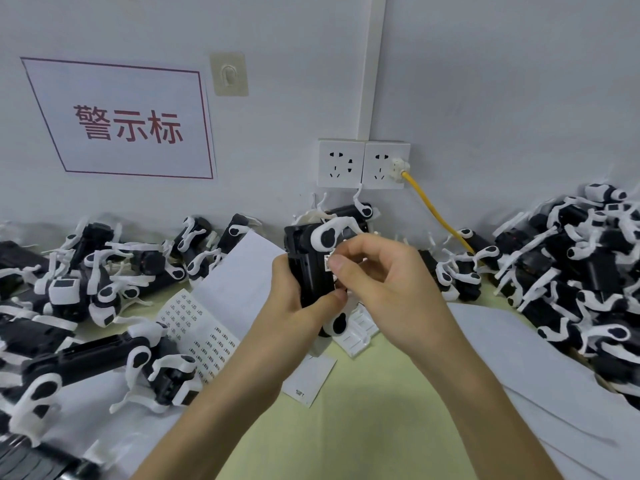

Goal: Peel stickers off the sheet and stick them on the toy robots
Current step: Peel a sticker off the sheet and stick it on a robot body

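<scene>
My left hand (pixel 298 299) grips a black toy robot (pixel 308 261) with white legs, held upright above the table's middle. My right hand (pixel 377 271) has its fingers curled over the robot's right side, and its thumb presses a small white sticker (pixel 328 262) against the black body. A sticker sheet (pixel 199 332) with several rows of small labels lies flat to the left of my left wrist. A smaller white sheet (pixel 308 379) with one printed label lies under my left forearm.
Piles of black-and-white toy robots lie at the left (pixel 93 289) and the right (pixel 581 271). White paper sheets (pixel 519 368) cover the table's right side. Wall sockets (pixel 363 164) with a yellow cable (pixel 433 209) are behind. A white plastic part (pixel 358 327) lies under my hands.
</scene>
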Tool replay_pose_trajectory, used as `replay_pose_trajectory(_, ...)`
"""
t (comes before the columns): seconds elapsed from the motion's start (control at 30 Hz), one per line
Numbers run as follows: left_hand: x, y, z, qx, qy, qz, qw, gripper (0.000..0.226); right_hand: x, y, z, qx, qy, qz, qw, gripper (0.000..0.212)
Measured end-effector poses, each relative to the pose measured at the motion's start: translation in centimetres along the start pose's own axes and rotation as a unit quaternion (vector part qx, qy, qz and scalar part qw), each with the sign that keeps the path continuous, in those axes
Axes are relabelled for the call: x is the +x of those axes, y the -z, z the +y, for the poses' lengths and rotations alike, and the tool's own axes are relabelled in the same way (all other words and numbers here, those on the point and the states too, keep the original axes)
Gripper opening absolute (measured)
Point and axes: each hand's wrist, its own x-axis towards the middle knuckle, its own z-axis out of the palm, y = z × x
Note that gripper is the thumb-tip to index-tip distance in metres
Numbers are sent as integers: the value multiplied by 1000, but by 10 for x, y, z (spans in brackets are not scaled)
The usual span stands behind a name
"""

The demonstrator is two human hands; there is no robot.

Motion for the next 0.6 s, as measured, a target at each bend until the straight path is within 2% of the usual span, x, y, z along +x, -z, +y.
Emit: replay_pose_trajectory(0.6, 2, -4, 0, 31, -42, 39, 998, 33, 0, -9, 3, -15, 8, 19, 1000, 11)
